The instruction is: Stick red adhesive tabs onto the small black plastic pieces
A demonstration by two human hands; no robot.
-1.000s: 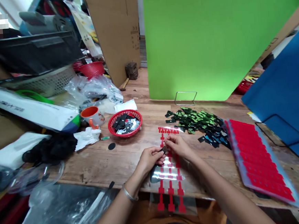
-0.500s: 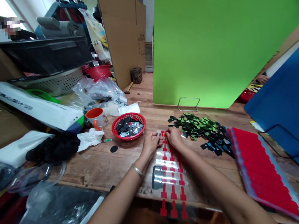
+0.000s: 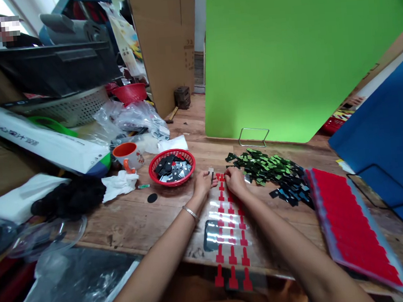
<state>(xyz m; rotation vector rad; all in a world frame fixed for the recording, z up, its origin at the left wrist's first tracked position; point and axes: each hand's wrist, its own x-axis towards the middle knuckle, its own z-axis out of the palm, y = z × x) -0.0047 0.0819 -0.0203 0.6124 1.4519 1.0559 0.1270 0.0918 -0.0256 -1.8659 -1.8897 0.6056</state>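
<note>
Red stickers [image 3: 228, 223] lay on a clear sheet [image 3: 213, 234]; our left hand [image 3: 203, 184] pinched a small piece [image 3: 211, 172]; our right hand [image 3: 234, 182] pressed fingertips on the top row.

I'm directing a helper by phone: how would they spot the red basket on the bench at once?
Start at the big green board standing at the back of the wooden table. Look down and left of it, just left of the left hand. The red basket is a round, shallow mesh dish full of black and silver pieces, unlike the orange-rimmed mug beside it.
</note>
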